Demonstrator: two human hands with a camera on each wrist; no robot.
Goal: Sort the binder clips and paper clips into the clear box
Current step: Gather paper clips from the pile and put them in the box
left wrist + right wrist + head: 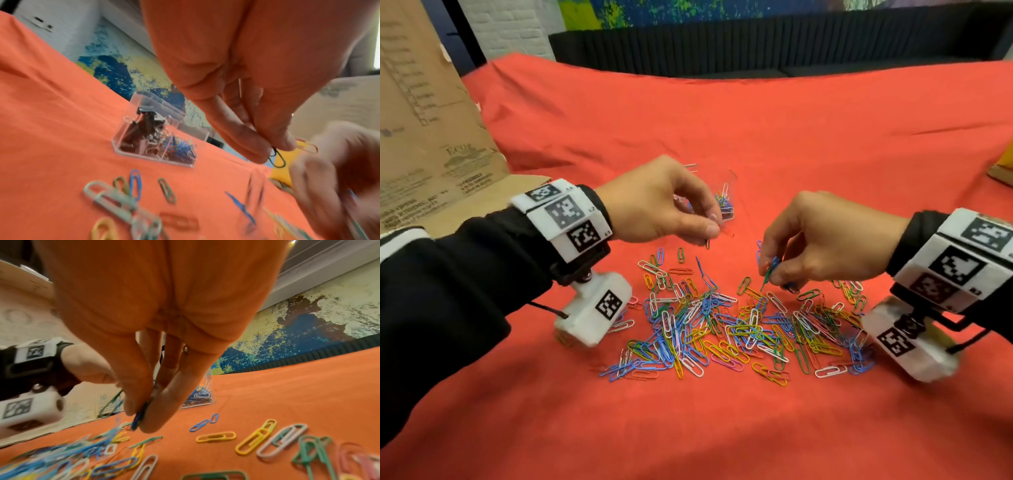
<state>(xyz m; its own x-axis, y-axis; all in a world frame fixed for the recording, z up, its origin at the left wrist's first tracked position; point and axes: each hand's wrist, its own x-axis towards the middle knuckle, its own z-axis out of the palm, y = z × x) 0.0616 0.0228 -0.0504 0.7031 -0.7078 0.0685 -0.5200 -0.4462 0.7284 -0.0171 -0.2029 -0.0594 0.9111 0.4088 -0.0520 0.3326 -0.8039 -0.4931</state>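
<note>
A heap of coloured paper clips (739,325) lies on the red cloth (756,137). Behind it stands the clear box (156,139), with dark binder clips in its left part and blue paper clips in its right part. My left hand (710,233) hovers just in front of the box and pinches two paper clips (287,151), one dark and one orange. My right hand (774,274) is over the heap's far edge and pinches several clips, blue and green ones among them (139,415). The clear box (724,202) is partly hidden behind my left hand.
A flattened cardboard box (431,137) stands at the left edge of the cloth. A yellow and brown object (1001,168) sits at the far right. A dark sofa (756,44) runs behind the table.
</note>
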